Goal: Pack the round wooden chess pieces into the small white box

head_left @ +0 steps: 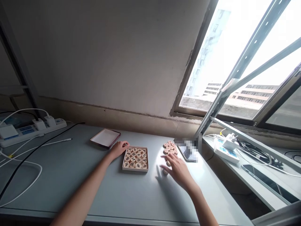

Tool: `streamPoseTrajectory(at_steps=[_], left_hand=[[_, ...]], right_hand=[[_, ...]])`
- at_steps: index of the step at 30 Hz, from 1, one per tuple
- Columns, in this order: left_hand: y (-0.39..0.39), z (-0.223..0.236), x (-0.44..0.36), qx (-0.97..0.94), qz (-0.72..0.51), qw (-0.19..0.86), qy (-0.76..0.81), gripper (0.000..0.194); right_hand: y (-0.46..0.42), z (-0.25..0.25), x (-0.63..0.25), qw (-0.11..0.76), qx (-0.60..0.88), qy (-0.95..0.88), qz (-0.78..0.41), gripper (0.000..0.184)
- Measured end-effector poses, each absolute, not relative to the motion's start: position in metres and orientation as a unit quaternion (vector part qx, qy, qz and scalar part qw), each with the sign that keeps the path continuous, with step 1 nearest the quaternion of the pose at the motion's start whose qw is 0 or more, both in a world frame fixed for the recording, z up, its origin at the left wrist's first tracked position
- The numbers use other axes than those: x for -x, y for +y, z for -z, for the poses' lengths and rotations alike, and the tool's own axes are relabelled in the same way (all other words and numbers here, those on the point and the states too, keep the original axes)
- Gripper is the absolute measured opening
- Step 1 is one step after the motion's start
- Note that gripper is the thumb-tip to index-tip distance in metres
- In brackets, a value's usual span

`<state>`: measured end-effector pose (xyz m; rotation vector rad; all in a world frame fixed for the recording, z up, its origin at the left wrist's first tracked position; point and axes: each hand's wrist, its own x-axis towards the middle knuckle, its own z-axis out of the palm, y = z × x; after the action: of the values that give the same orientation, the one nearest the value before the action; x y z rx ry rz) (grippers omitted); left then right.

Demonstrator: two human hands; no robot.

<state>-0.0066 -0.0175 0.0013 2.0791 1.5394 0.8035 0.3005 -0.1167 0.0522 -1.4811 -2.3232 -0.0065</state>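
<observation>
A shallow pale box [135, 170] lies flat near the middle of the counter [117, 196], open side up. Inside it, round wooden pieces [132, 159] with dark characters sit in four rows of four. The left hand [119, 149] rests at the box's far left corner, its fingers curled; I cannot tell whether its grip closes on anything. To the right of the box, the right hand [175, 164] reaches over the counter with its grip open, thumb and fingers spread. Two loose pieces [165, 172] lie partly hidden beneath those fingers. Just beyond the fingertips is a cluster of red-marked pieces [170, 146], grouped closely together. A phone [191, 153], partly blurred out, lies beside that cluster. A dark red lid [105, 137], pale inside face up, lies behind the left hand, apart from the box. Farther left are a white power strip [27, 130] with chargers and a black cable [44, 142]. On the right, beyond a metal frame [237, 72], a shelf [256, 190] carries another power strip [225, 153], and a window [235, 62] shows buildings outside.
</observation>
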Motion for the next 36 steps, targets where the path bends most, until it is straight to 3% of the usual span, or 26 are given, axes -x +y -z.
streamPoseTrajectory(at_steps=[5, 9, 14, 19, 21, 24, 28, 31, 36], left_hand=[[-0.015, 0.000, 0.005, -0.747, -0.281, 0.200, 0.568, 0.031], [-0.016, 0.001, 0.004, -0.741, -0.281, 0.205, 0.574, 0.032], [-0.019, 0.002, 0.004, -0.746, -0.285, 0.199, 0.568, 0.035], [-0.025, -0.001, 0.004, -0.744, -0.298, 0.213, 0.559, 0.044], [-0.027, -0.003, 0.004, -0.742, -0.302, 0.222, 0.555, 0.046], [-0.028, -0.005, 0.005, -0.744, -0.301, 0.233, 0.549, 0.042], [-0.028, -0.005, 0.006, -0.743, -0.292, 0.230, 0.557, 0.037], [-0.027, -0.003, 0.006, -0.743, -0.290, 0.235, 0.556, 0.035], [-0.026, -0.003, 0.006, -0.747, -0.291, 0.235, 0.550, 0.036]], right_hand=[[-0.140, -0.031, -0.324, 0.179, 0.529, -0.819, -0.135, 0.019], [-0.132, -0.044, -0.311, 0.153, 0.513, -0.822, -0.193, 0.016], [-0.090, -0.070, -0.237, 0.190, 0.439, -0.866, -0.145, 0.023], [-0.053, -0.059, -0.173, 0.177, 0.431, -0.882, -0.067, 0.027], [-0.046, -0.052, -0.176, 0.173, 0.440, -0.879, -0.066, 0.034], [-0.036, -0.044, -0.206, 0.184, 0.502, -0.845, -0.019, 0.030], [-0.019, -0.030, -0.258, 0.120, 0.654, -0.741, 0.095, 0.036], [-0.010, -0.016, -0.279, 0.090, 0.693, -0.710, 0.084, 0.038], [-0.007, -0.008, -0.281, 0.118, 0.661, -0.739, 0.061, 0.042]])
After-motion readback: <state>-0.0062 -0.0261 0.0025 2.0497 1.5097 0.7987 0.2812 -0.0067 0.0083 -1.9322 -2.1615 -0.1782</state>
